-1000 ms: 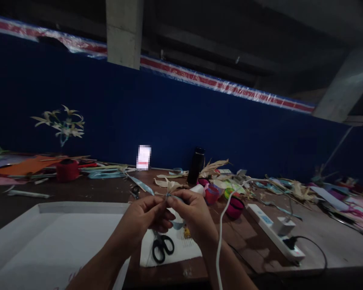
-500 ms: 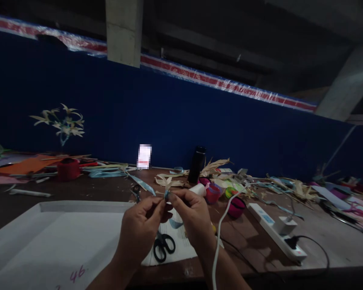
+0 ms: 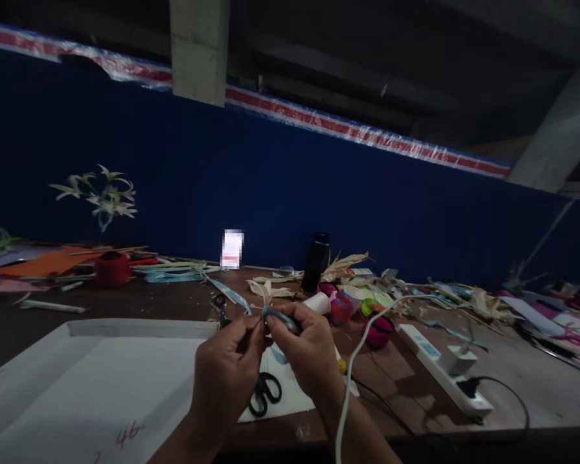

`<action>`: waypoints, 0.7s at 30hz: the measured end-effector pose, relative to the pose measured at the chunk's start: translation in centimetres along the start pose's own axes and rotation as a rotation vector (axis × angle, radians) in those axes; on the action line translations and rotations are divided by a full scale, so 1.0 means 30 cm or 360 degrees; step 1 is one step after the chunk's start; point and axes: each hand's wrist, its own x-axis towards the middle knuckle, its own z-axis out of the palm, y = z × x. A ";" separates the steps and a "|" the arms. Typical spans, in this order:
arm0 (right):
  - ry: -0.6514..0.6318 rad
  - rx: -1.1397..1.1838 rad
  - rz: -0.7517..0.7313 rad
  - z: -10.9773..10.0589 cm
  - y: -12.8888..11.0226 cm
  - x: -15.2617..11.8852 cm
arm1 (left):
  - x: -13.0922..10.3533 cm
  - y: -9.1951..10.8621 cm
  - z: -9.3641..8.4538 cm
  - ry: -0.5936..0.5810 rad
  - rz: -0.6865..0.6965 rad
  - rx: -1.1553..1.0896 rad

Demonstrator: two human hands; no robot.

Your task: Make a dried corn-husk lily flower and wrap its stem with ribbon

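Note:
My left hand point(image 3: 226, 370) is closed, its thumb and fingertips pinching the base of a small pale flower point(image 3: 267, 294) that looks made of dried husk. The petals point up and away from me. My right hand point(image 3: 312, 348) is closed too, with a blue strip point(image 3: 284, 318) running between its thumb and forefinger to the flower's base. Both sets of fingertips meet there and hide the stem. Beneath the hands, black-handled scissors point(image 3: 265, 394) lie on a white sheet point(image 3: 294, 401), partly covered by the left hand.
On the left lies a white tray point(image 3: 135, 327). A white cable point(image 3: 350, 374) crosses close to my right forearm, beside a power strip point(image 3: 444, 370). Behind stand a black bottle point(image 3: 316, 263), a lit phone point(image 3: 231, 250) and a finished flower spray point(image 3: 107, 200). Husks and tape rolls litter the table.
The blue strip now shows as a wider loop over my right forefinger. Both hands stay together at the flower's base, with small finger shifts.

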 end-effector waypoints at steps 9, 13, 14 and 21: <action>0.0017 -0.0208 -0.0145 -0.010 0.007 -0.021 | -0.011 -0.029 0.010 0.0113 0.0232 0.0232; 0.0075 -0.0386 -0.0424 -0.010 0.009 -0.037 | -0.014 -0.040 0.012 0.0137 0.0302 0.0300; 0.0077 -0.0421 -0.0484 -0.010 0.008 -0.041 | -0.014 -0.043 0.012 0.0138 0.0334 0.0329; 0.0093 -0.0555 -0.0579 -0.003 -0.001 -0.056 | -0.024 -0.069 0.011 0.0081 0.0561 0.0557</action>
